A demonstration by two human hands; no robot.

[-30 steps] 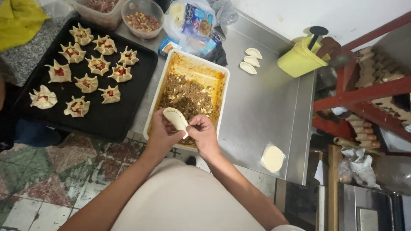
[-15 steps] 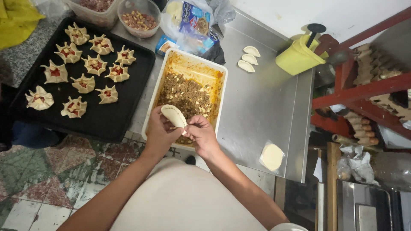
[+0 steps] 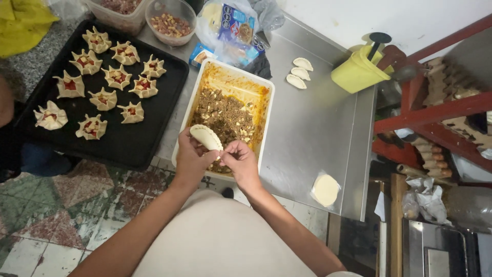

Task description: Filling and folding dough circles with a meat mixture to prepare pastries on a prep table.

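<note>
A folded, half-moon piece of pale dough is held between both hands above the near end of a white rectangular tub of brown minced filling. My left hand cups the dough from below and the left. My right hand pinches its near right edge with thumb and fingertips. Three finished folded pastries lie on the steel table beyond the tub. A flat round dough disc rests near the table's front right corner.
A black baking tray on the left carries several star-shaped pastries with red filling. Two tubs of chopped filling, plastic packets and a yellow jug stand at the back. A red metal rack is on the right.
The folded dough has turned slightly in my hands and my right fingers have shifted along its edge. The view has drifted a little; nothing else on the table moved.
</note>
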